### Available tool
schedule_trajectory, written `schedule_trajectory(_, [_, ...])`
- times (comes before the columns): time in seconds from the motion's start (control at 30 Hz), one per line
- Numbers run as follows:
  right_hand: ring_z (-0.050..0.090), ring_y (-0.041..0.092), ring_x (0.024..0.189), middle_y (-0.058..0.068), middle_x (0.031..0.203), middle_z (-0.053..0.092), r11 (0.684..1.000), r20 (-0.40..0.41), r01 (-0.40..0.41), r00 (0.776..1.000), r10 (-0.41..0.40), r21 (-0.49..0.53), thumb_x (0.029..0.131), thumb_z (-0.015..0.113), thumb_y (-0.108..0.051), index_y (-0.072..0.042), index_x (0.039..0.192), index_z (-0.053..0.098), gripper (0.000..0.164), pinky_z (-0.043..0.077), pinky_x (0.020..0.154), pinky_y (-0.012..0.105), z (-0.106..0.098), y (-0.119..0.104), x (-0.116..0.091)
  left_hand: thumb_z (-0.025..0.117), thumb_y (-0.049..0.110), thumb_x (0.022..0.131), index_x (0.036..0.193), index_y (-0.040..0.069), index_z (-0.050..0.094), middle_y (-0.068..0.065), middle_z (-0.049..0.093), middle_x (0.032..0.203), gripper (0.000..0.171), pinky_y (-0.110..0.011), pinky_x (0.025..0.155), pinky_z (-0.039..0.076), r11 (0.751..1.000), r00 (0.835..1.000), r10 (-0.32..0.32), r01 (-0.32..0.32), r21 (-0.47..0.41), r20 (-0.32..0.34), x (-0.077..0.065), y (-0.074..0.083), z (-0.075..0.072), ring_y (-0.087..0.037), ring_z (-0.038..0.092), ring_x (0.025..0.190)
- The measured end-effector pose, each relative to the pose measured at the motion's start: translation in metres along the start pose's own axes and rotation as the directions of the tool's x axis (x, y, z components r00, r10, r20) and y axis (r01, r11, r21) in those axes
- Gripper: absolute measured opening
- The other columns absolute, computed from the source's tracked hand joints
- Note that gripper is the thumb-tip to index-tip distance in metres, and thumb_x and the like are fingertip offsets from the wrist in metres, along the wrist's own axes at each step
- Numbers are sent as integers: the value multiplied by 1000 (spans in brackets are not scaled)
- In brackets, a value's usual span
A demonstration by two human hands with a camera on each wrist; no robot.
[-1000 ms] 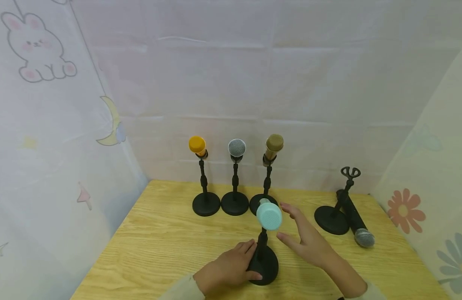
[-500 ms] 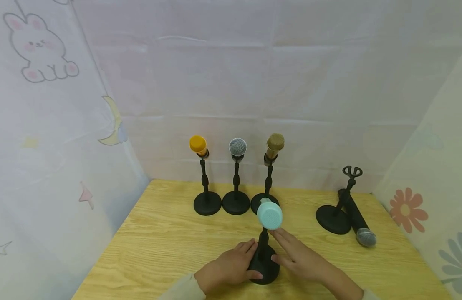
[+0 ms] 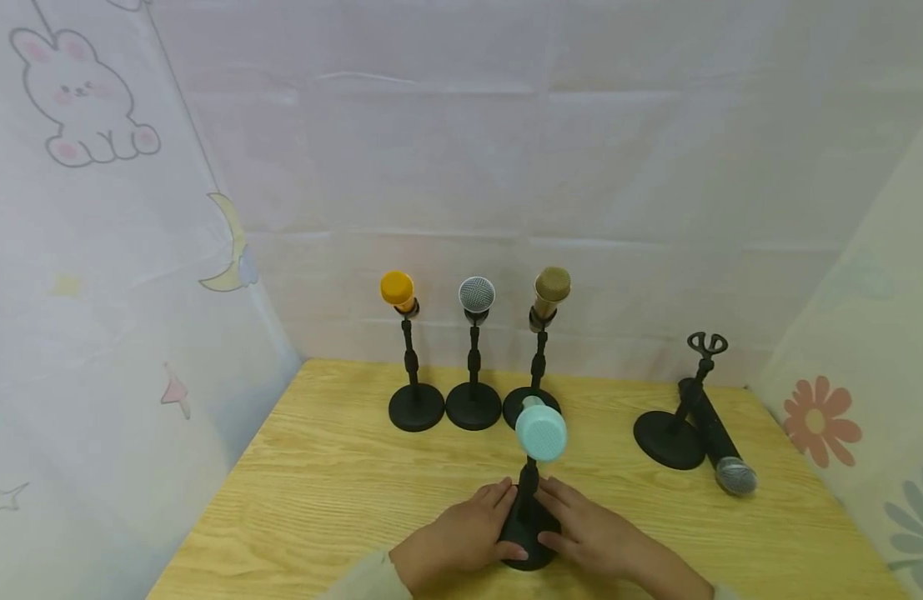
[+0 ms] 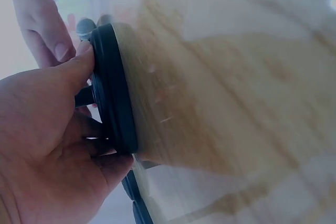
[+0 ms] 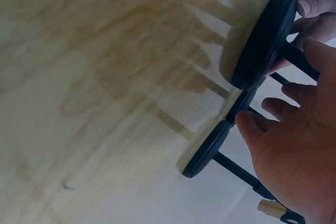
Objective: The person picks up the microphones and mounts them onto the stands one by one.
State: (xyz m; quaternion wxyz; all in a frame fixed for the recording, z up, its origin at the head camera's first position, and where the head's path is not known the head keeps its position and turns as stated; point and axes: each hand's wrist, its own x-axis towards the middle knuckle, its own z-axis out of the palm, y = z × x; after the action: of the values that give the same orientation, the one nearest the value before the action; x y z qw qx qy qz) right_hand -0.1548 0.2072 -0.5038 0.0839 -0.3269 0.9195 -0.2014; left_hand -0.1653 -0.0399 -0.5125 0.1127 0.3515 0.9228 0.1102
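A mint-green microphone (image 3: 541, 433) sits on a black desk microphone stand (image 3: 527, 533) near the front of the table, its head tilted toward me. My left hand (image 3: 467, 530) grips the left side of the round base; in the left wrist view, thumb and fingers span the base's rim (image 4: 113, 90). On the other side, my right hand (image 3: 598, 535) lies alongside the base, thumb near its edge. The right wrist view shows the right fingers (image 5: 252, 129) loosely extended, with contact on the stand unclear.
Behind stand three microphones on black stands: orange (image 3: 397, 288), silver (image 3: 477, 295) and gold (image 3: 553, 285). At right, an unloaded stand (image 3: 669, 439) is beside a black microphone (image 3: 716, 433) lying on the wooden table (image 3: 318, 500). Printed cloth (image 3: 446, 167) hangs behind.
My right hand has come down and left from beside the mint-green microphone's head to the right of the base. My left hand has kept its place on the base.
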Motion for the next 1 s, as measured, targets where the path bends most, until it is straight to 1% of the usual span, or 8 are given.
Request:
schedule_trajectory(0.1, [41,40,143,12,158,37,1000,32,-11,999,11,-18,104,47,-55,-3,151,46,69,44,107,55,2,0,0,48,69,94,158,9,35,-6,32,164,89,-33,112,43,1000,1000,-1,1,14,-12,-1,1,1,-20,35,149])
schedule_trajectory(0.2, [43,38,142,14,159,36,1000,54,0,999,2,-24,105,47,-53,-2,151,45,70,45,108,52,4,0,0,49,69,94,158,9,36,-6,32,164,88,-33,111,43,1000,1000,-4,4,25,-14,-1,2,0,-19,35,149])
schedule_trajectory(0.43, [44,34,142,11,162,34,999,107,-20,994,24,-36,104,43,-59,-7,155,41,73,45,109,50,8,0,-1,44,70,94,158,10,36,-4,32,164,88,-32,112,42,998,1000,-4,5,55,-13,-1,1,3,-18,32,150])
schedule_trajectory(0.7, [45,33,142,11,162,34,998,107,-19,994,25,-56,104,43,-58,-7,155,41,73,45,109,49,9,-1,-1,41,72,94,158,11,36,-4,32,164,89,-31,112,42,997,1000,-4,5,77,-12,1,-1,5,-16,31,151])
schedule_trajectory(0.83, [45,32,142,10,162,35,998,101,-22,994,28,-60,104,43,-58,-8,156,41,72,45,109,49,9,-3,0,42,72,93,158,11,36,-3,32,164,89,-31,111,43,997,1000,-6,7,76,-11,2,-2,7,-16,31,151])
schedule_trajectory(1.0, [45,32,142,10,162,35,998,93,-14,995,21,-68,105,42,-57,-7,155,41,72,46,108,48,9,-5,3,43,71,94,159,11,35,-3,31,165,89,-32,111,43,998,1000,-19,19,61,-2,1,-5,4,-16,30,151])
